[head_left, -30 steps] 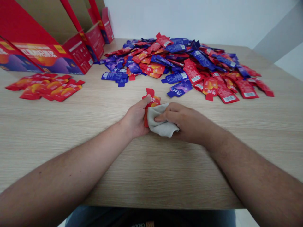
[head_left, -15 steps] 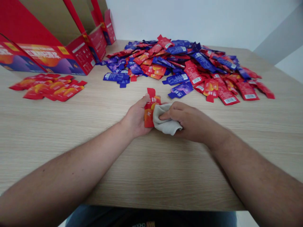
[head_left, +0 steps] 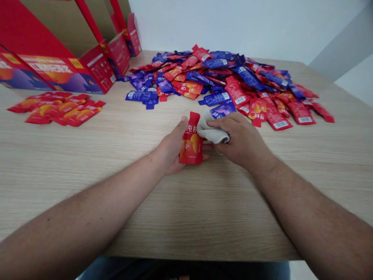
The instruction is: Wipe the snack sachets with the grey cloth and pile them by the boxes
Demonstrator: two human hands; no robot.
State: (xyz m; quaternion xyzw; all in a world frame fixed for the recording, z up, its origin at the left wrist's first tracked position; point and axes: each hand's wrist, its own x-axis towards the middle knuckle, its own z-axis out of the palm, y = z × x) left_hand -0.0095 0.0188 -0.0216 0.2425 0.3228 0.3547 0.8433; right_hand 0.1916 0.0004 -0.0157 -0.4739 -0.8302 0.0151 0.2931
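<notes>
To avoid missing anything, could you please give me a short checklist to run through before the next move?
1. Left hand holds the red, narrow-necked pouch with orange print: ok.
2. Right hand holds the crumpled, pale grey cloth: ok.
3. Pouch's printed front is largely in view: ok.
4. Pouch's back is clean: cannot tell, hidden.
5. Overlapping red-and-orange pouches at left lie apart from the heaped red and blue pouches: ok.

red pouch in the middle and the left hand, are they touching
Touching. The head view shows the red pouch held in the left hand, thumb against its left edge and fingers passing behind it.
</notes>
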